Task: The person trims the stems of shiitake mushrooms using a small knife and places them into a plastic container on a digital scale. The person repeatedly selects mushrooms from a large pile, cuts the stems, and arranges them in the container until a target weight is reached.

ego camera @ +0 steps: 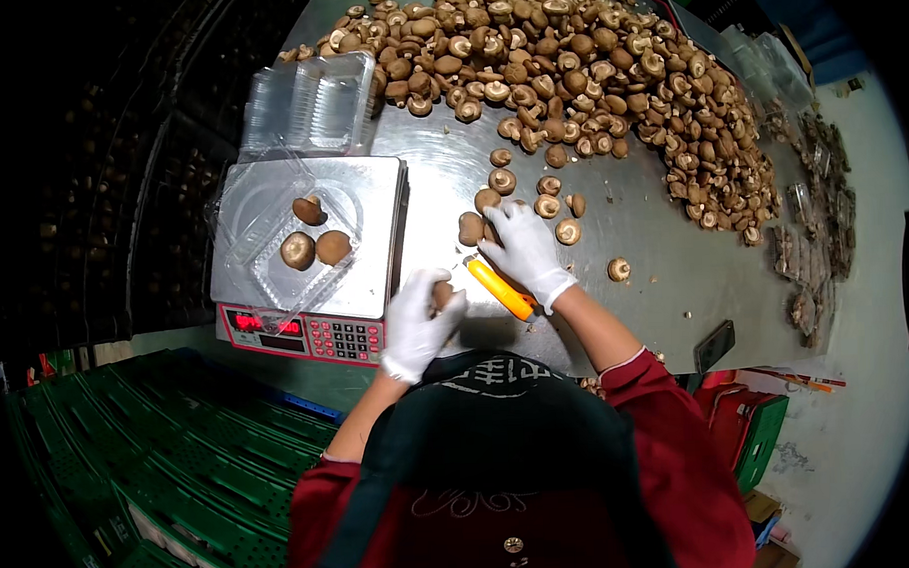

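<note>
White gloves cover both hands. My left hand (pixel 424 322) is closed round a brown mushroom (pixel 441 295), just right of the digital scale (pixel 381 234). My right hand (pixel 525 251) reaches over loose mushrooms on the metal table, its fingers touching or just above one that they partly hide; whether it grips that one I cannot tell. An orange utility knife (pixel 500 288) lies between the hands. On the scale, an open clear plastic clamshell box (pixel 274 279) holds three mushrooms (pixel 333 248). Several single mushrooms (pixel 568 231) lie beyond and right of my right hand.
A large heap of mushrooms (pixel 567 62) spreads over the table's far side and right. Stacked clear plastic boxes (pixel 309 105) stand behind the scale. A phone (pixel 715 346) lies at the near right edge. Green crates (pixel 206 473) are below left; filled packs (pixel 803 257) lie far right.
</note>
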### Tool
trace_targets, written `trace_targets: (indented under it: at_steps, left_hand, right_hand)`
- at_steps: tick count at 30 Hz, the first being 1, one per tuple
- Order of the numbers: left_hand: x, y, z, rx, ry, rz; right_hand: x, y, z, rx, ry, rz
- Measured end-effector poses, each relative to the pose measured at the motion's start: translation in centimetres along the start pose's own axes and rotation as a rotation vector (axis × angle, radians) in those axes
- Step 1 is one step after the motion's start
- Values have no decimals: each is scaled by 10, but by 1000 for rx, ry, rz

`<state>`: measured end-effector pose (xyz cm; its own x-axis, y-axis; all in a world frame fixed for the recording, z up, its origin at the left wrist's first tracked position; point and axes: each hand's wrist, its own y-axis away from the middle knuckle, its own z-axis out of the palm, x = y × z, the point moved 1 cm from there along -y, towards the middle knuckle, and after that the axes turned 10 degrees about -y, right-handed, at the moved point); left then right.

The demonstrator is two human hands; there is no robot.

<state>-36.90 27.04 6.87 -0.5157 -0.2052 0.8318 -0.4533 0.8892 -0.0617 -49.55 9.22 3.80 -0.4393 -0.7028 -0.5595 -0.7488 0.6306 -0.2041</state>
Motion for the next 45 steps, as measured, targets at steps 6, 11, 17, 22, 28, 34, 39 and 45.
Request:
trace_targets:
  at_steps: [6,11,17,22,28,34,39,45]
  left_hand:
    - [-9,-23,65,-259,-456,166]
    - [-14,-44,63,-83,-425,6]
    - [-27,-95,98,-74,-610,63]
    - [-15,-98,93,22,227,-275]
    - [-21,-112,66,-89,1143,-472]
    - [23,-97,79,-454,813,-358]
    - [46,-71,114,-353,253,-163]
    - [66,-79,111,-253,-221,159]
  right_hand:
    - [28,42,-5,105,-382,240]
    - [50,79,-74,476,-1625,527]
    - [68,100,-89,340,-1204,874]
    - [11,61,-45,-246,219,127]
    - [43,42,-55,-224,-681,576]
    - [59,66,-66,267,-1806,905]
    - [69,81,-40,327,-1603,780]
    - [39,75,-63,257,-1645,853]
